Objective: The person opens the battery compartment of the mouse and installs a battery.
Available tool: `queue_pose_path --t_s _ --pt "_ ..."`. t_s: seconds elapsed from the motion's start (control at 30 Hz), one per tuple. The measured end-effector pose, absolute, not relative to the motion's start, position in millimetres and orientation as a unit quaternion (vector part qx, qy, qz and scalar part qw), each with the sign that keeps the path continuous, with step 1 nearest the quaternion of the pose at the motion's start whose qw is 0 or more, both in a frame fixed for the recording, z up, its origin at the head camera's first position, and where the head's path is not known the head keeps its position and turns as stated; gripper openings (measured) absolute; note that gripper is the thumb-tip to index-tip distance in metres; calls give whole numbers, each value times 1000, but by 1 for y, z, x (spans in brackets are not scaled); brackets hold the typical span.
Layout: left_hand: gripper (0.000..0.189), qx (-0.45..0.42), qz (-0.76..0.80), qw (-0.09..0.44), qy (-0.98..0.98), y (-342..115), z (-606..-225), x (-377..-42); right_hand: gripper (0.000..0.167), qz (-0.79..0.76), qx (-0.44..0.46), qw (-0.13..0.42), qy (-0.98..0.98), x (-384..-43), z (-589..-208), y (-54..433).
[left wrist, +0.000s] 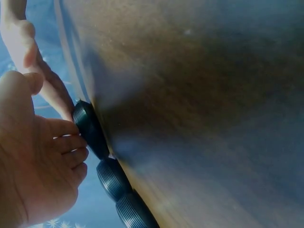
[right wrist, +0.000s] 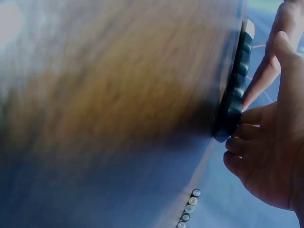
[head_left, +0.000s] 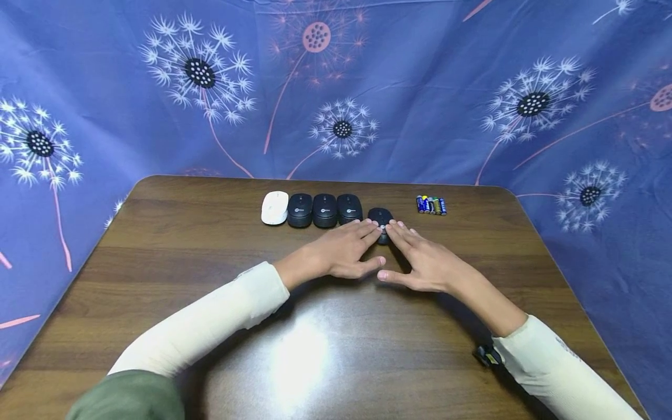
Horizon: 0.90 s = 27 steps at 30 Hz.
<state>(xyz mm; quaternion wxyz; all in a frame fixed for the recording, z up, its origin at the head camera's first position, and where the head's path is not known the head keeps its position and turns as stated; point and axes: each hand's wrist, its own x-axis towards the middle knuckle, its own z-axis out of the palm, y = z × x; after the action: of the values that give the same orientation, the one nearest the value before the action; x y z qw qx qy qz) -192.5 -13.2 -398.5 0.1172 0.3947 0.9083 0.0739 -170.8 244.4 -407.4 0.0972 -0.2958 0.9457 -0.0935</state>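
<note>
A black computer mouse [head_left: 379,216] lies on the wooden table, a little nearer than the row to its left. My left hand [head_left: 347,249] reaches it from the left with straight fingers, the fingertips at its left edge. From the right my right hand [head_left: 422,259] lays straight fingertips on the mouse's top and right side. Both thumbs stick out toward each other, apart from the mouse. The left wrist view shows the left palm [left wrist: 42,166] beside the ridged sides of black mice. The right wrist view has the right palm [right wrist: 273,152] near the end mouse [right wrist: 229,116].
Left of the hands, three black mice [head_left: 325,210] stand side by side with a white mouse [head_left: 275,208] at the row's left end. Several small batteries [head_left: 431,205] lie in a line at the back right. A blue dandelion-print cloth [head_left: 409,105] hangs behind the table [head_left: 173,233].
</note>
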Motion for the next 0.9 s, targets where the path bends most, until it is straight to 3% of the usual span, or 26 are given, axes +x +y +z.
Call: queue_pose_path --t_s 0.53,0.9 --pt "78 422 84 108 896 -28 -395 -168 100 -109 -309 111 938 -143 -393 242" --pt "76 423 106 105 894 -54 -396 -153 101 -127 -331 144 924 -134 -395 226"
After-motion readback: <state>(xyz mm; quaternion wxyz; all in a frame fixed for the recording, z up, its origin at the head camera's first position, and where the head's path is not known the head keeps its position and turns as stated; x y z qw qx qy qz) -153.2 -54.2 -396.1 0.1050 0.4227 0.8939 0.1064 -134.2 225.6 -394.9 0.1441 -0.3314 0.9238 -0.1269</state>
